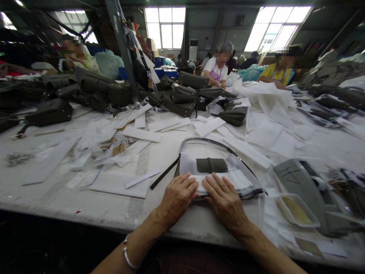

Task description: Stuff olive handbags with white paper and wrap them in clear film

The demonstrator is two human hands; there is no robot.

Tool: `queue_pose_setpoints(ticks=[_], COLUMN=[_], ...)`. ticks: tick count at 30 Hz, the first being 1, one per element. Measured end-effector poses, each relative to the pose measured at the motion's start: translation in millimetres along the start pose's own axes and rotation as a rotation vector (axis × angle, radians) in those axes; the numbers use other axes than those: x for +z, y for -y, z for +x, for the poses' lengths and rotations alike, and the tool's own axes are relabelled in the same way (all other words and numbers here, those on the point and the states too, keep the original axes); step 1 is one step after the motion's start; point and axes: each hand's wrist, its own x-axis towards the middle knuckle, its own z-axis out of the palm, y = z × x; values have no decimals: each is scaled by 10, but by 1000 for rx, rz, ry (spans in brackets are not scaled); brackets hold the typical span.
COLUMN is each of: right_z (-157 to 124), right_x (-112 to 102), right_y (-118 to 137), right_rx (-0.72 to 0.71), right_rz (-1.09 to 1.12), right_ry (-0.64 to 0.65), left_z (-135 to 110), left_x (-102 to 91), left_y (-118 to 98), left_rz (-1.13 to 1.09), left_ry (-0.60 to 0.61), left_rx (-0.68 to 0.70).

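In front of me a dark handbag [212,165] lies on the worktable [168,150], largely covered by white wrapping sheet [238,180]. Its dark flap strap shows through the middle, and the shoulder strap [211,140] arches behind it in clear film. My left hand [179,192] lies on the near left edge of the wrapping, fingers stretched out. Flat on the wrapping to its right rests my right hand [225,201], its fingers extended and slightly apart. The bag's near underside is hidden beneath my hands and the wrapping.
White foam strips [142,134] and paper scraps litter the table's middle and left. At right stand a grey tape dispenser [302,186] and a plastic tray [298,210]. Dark handbags [182,93] are piled behind. Several people work farther back, one wearing a yellow top [281,74].
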Motion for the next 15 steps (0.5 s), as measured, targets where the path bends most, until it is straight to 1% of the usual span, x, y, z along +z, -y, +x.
queue_pose_setpoints(ticks=[2, 5, 7, 8, 11, 13, 15], right_z=[10, 13, 16, 20, 42, 58, 67], right_x=[-7, -21, -38, -49, -80, -88, -79], right_y=[-10, -18, -18, -17, -9, 7, 36], right_rx=[6, 10, 14, 17, 29, 37, 42], right_rz=[3, -9, -18, -19, -14, -13, -21], right_ry=[18, 37, 56, 68, 108, 120, 116], left_z=[17, 18, -4, -17, -59, -86, -122], left_x=[-45, -131, -183, -203, -227, -201, -141], left_y=[-34, -76, -88, -88, -71, -56, -49], left_rz=[-6, 21, 33, 22, -53, -78, -64], left_ry=[-20, -75, -91, -90, -82, -89, -91], left_rx=[31, 125, 150, 137, 34, -2, -6])
